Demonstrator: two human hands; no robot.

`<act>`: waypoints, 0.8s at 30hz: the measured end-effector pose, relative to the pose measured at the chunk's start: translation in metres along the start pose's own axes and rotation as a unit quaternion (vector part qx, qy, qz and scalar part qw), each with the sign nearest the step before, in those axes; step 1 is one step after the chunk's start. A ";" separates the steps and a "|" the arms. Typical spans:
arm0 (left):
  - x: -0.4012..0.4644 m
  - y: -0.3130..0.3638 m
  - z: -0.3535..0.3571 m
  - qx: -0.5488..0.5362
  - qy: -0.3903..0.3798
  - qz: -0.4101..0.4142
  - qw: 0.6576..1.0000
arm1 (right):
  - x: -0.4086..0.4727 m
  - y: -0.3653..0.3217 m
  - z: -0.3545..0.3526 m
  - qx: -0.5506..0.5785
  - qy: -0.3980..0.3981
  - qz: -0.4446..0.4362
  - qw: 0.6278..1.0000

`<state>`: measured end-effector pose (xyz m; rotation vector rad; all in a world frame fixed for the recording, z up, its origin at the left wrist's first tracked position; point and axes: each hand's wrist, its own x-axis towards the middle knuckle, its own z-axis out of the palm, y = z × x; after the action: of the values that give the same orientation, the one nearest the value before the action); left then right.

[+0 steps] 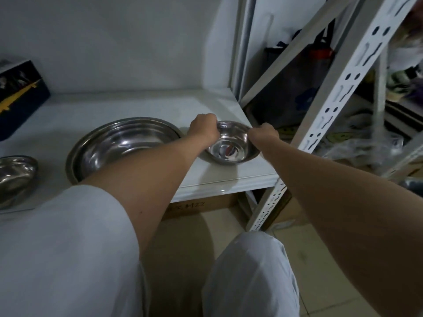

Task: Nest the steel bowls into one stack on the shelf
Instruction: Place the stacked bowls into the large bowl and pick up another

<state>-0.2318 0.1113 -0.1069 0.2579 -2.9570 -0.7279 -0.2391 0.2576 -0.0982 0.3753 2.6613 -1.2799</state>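
Three steel bowls sit on the white shelf (229, 177). The small bowl (231, 148) is near the shelf's right front corner. My left hand (202, 129) grips its left rim and my right hand (263, 133) grips its right rim. The bowl looks tilted slightly toward me. Left of it, a large wide bowl (121, 143) rests flat, partly covered by my left forearm. A medium bowl (16, 175) lies at the far left edge of the view, cut off by the frame.
A dark blue box (20, 97) with a yellow mark stands at the back left of the shelf. A white perforated upright (338, 92) rises just right of the small bowl. Bags and clutter lie behind it. Cardboard boxes (201, 207) sit under the shelf.
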 end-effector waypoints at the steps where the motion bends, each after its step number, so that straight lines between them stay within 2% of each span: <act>1: 0.002 0.002 0.004 0.014 -0.004 -0.006 1.000 | 0.001 0.001 -0.001 -0.003 -0.005 0.000 1.000; 7: 0.010 0.007 0.007 0.082 -0.001 -0.056 0.995 | 0.013 0.005 0.002 -0.056 -0.014 -0.010 0.998; 11: 0.009 0.002 0.009 0.048 -0.004 -0.085 0.995 | 0.013 0.005 -0.001 -0.063 0.006 -0.018 0.998; 17: 0.010 -0.010 -0.042 -0.027 0.068 -0.100 0.992 | -0.005 -0.035 -0.006 -0.022 0.081 -0.086 0.993; 24: -0.036 -0.085 -0.107 -0.008 0.116 -0.154 0.981 | -0.062 -0.088 0.049 -0.048 0.021 -0.151 0.987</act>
<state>-0.1710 -0.0044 -0.0541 0.7585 -2.7172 -0.6972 -0.2043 0.1569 -0.0473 -0.0181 2.8859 -1.2215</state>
